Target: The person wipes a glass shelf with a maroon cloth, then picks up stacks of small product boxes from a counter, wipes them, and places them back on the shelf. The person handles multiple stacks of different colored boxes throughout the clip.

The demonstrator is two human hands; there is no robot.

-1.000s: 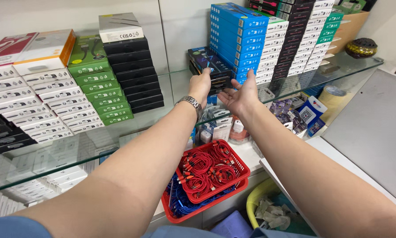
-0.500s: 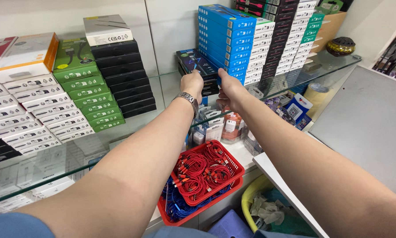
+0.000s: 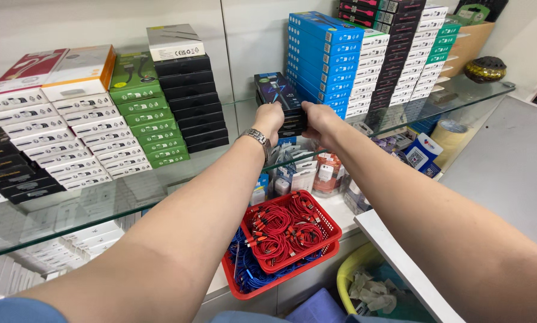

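Head view: a short stack of dark rectangular cardboard boxes [image 3: 282,104], centre frame on the glass shelf [image 3: 89,203], is clamped between left hand [image 3: 270,118] and right hand [image 3: 317,119]; light, stiff, slide-prone, best squeezed at opposite ends.

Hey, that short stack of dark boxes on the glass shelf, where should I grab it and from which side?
Grip the stack of dark boxes by its two short ends, coming from the front. Taller stacks crowd it, yet both ends are reachable: the left hand and right hand clamp them there.
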